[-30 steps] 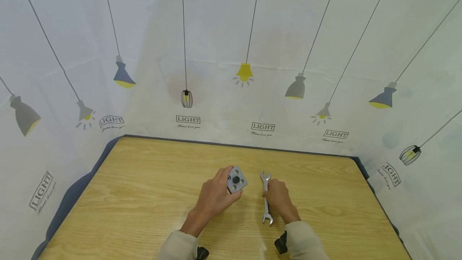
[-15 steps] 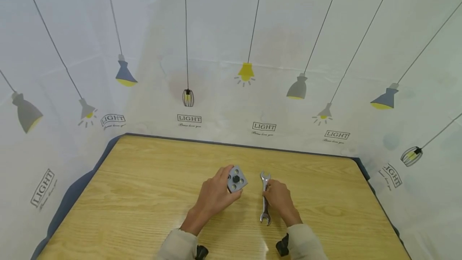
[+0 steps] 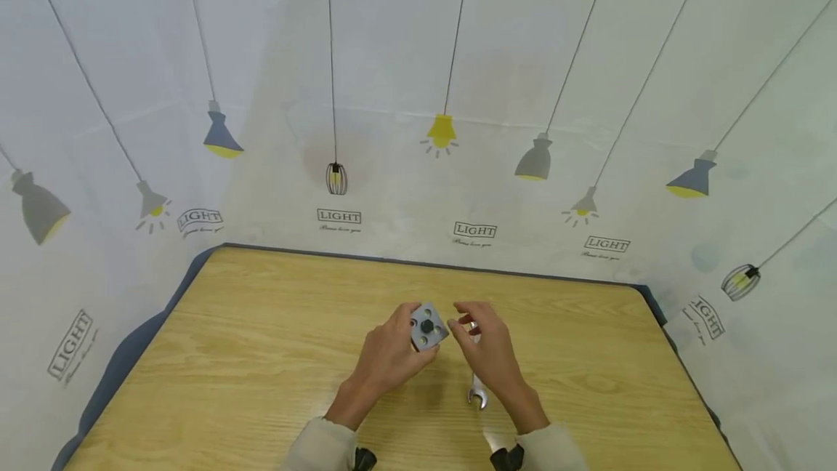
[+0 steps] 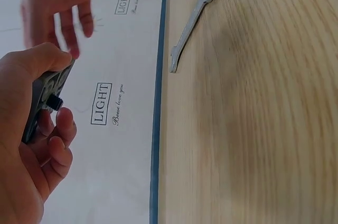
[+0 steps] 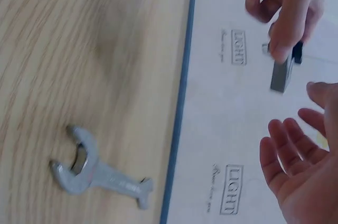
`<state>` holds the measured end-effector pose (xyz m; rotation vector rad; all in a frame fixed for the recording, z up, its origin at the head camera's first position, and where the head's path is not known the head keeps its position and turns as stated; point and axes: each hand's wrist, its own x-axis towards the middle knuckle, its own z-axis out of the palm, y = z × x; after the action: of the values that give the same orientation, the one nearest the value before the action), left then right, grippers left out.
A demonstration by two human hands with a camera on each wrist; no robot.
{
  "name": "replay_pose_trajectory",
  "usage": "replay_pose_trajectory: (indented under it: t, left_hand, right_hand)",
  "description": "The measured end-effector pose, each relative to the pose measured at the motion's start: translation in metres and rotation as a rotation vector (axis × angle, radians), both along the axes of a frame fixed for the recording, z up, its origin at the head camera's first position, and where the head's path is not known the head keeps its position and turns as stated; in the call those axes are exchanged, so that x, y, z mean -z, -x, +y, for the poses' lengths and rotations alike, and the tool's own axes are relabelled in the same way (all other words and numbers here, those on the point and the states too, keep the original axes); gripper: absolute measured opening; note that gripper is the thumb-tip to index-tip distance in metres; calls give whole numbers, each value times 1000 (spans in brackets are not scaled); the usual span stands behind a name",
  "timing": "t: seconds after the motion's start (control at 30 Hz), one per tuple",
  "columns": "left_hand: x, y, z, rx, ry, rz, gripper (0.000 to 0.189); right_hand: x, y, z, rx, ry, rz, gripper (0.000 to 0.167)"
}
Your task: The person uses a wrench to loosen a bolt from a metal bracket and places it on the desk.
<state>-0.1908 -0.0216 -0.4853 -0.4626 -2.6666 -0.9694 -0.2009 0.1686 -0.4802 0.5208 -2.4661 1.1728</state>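
Held in my left hand (image 3: pixel 387 356) is a square grey metal block (image 3: pixel 436 339), thumb and fingers on its edges. Round holes surround a black bolt (image 3: pixel 427 325) at its middle; the left wrist view has the bolt (image 4: pixel 54 102) standing out from the face. My right hand (image 3: pixel 492 355) is just right of the block, fingers loosely bent, touching nothing I can make out. Under it on the table lies a double open-ended wrench (image 3: pixel 477 395), partly covered by that hand in the head view. The right wrist view shows the wrench (image 5: pixel 105 175) apart from the hand.
A wood-grain table (image 3: pixel 275 311) with a dark blue edge (image 3: pixel 392 261) stretches under both hands. Behind and beside it hangs a pale sheet (image 3: pixel 386 57) printed with lamps and "LIGHT" labels.
My right hand has let go of the wrench and moved up and left towards the block. The wrench stays on the table. My left hand keeps the block in about the same place.
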Motion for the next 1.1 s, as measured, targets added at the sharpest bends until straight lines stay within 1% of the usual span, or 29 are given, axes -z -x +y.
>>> replay_pose_trajectory:
  t: [0.07, 0.13, 0.23, 0.43, 0.53, 0.63, 0.77, 0.9, 0.97, 1.1]
  left_hand:
    - [0, 0, 1, 9, 10, 12, 66]
    - [1, 0, 2, 20, 17, 22, 65]
    - [0, -1, 2, 38, 25, 37, 65]
    - [-1, -1, 2, 68, 74, 66, 66]
    - [-2, -1, 1, 83, 98, 79, 66]
    - [-2, -1, 2, 106, 95, 79, 69]
    - [-1, -1, 1, 124, 65, 54, 80]
    - [-1, -1, 0, 134, 61, 52, 87]
    - [0, 0, 0, 142, 57, 67, 87]
    - [1, 1, -2, 155, 43, 114, 79]
  right_hand:
    - [-5, -4, -6, -51, 10, 30, 28]
    - [-8, -7, -10, -79, 13, 38, 26]
    - [-8, -8, -13, -84, 22, 46, 21]
    - [-4, -8, -15, -91, 12, 86, 24]
    - [-4, -8, -17, -77, -14, 84, 23]
    - [-5, -8, -19, -67, -42, 70, 19]
    - [-6, -9, -22, -61, -67, 63, 15]
    - [-5, -9, -24, -51, -44, 54, 14]
    - [-4, -9, -24, -49, -17, 48, 13]
    - [-5, -9, -25, -49, 21, 51, 11]
